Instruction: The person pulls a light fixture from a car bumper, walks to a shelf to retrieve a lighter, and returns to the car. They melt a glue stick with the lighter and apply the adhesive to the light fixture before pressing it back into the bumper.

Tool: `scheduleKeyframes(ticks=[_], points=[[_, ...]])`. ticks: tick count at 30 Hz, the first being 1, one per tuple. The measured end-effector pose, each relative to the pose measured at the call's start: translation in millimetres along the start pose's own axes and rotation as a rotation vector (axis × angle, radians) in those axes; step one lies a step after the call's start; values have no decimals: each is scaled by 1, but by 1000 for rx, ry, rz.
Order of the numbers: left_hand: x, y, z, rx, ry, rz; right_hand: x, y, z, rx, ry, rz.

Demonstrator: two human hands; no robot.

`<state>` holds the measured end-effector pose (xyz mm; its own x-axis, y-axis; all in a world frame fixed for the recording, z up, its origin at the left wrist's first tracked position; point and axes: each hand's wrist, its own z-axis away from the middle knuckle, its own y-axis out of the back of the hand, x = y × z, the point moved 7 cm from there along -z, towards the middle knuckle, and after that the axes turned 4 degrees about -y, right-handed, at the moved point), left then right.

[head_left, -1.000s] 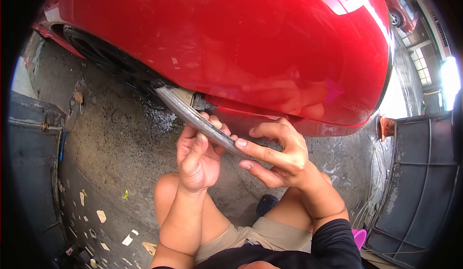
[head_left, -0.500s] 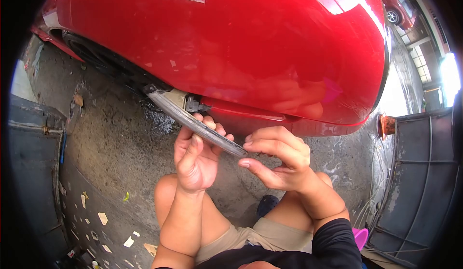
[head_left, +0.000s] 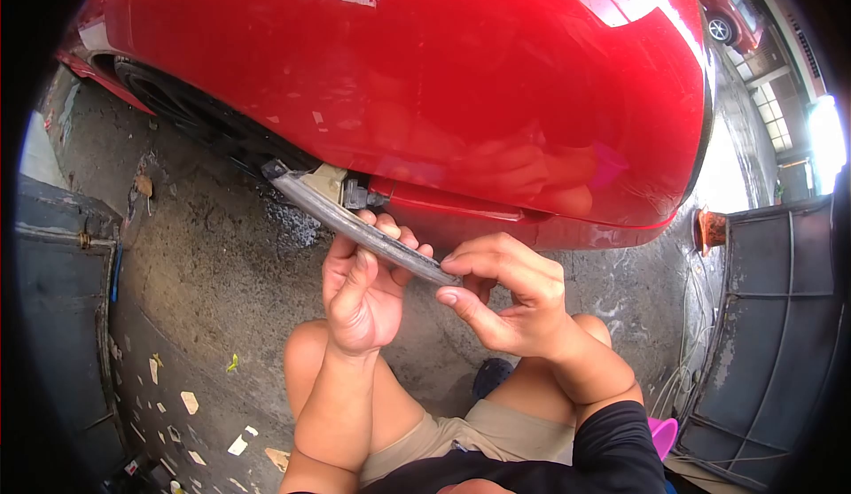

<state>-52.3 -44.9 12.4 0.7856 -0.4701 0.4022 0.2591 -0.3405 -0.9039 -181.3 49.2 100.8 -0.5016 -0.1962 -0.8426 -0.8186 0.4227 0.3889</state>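
A long, curved car lamp (head_left: 355, 233) with a clear, greyish lens strip and a beige back sits between me and the red car (head_left: 425, 69). My left hand (head_left: 368, 299) grips its middle, thumb on the near side and fingers behind. At the lamp's right end, the thumb and fingertips of my right hand (head_left: 510, 295) close around the tip; the other fingers curl behind it. A grey plug connector (head_left: 356, 194) shows behind the lamp, close to a narrow slot in the lower bodywork. Part of the lamp's back is hidden.
The car's wheel (head_left: 177, 95) is at upper left. Dark metal gate panels (head_left: 762, 317) stand on both sides. Paint flakes (head_left: 189, 402) lie on the concrete floor (head_left: 213, 290). A pink plastic container (head_left: 662, 436) stands beside me at lower right, near loose cables.
The lamp has shifted slightly down and right, tilting a little. My right hand's fingers have curled in more around its end, and my left hand has kept its hold.
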Motion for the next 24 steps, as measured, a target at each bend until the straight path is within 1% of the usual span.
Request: scheduleKeyframes(ticks=[3,9,15,18,21,24], points=[[-1,0,0,8,0,-2,-2,0,0,7,-17,9],[-2,0,0,4,-8,-3,-9,0,-3,-27,49,102],[-2,-1,-1,-27,-24,-2,-7,0,-4,-15,-39,69],[1,0,0,-33,-27,-3,-6,4,-2,-8,-42,57],[0,1,0,-31,-35,-13,-8,1,-3,30,105,99],[0,-2,-1,-27,-24,-24,-6,-2,-4,20,171,155]])
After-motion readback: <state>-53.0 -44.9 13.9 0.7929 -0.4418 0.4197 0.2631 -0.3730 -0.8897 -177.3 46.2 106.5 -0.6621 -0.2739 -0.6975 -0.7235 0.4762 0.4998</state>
